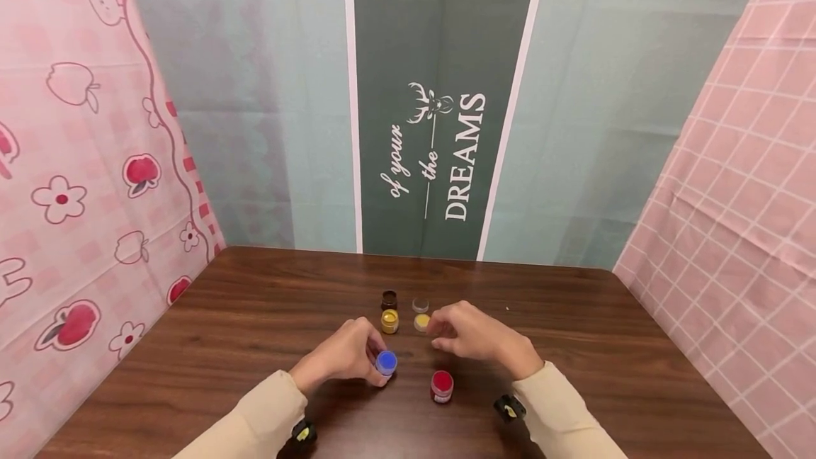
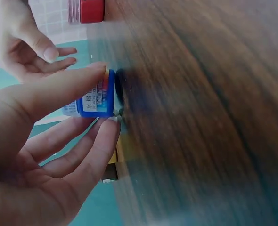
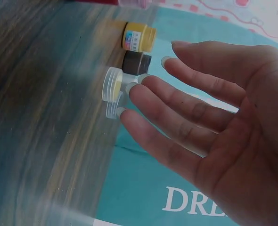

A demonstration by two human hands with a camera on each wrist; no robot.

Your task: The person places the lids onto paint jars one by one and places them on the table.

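My left hand point(image 1: 347, 353) holds a small blue paint jar point(image 1: 385, 363) between thumb and fingers; its lid is on. In the left wrist view the printed label of the blue jar point(image 2: 97, 96) shows, its base close over the table. My right hand point(image 1: 472, 333) holds nothing, its fingers loosely bent beside a clear lid with yellow paint inside point(image 1: 421, 322). A second clear lid point(image 1: 420, 304) lies just behind that one. To their left stand an uncovered yellow paint jar point(image 1: 389, 322) and, behind it, an uncovered dark brown jar point(image 1: 389, 300).
A lidded red paint jar point(image 1: 442, 387) stands on the brown wooden table point(image 1: 542, 303), nearer to me and right of the blue jar. A green cloth point(image 1: 440, 34) with white lettering hangs behind the table. Pink patterned cloths point(image 1: 733, 140) hang at both sides.
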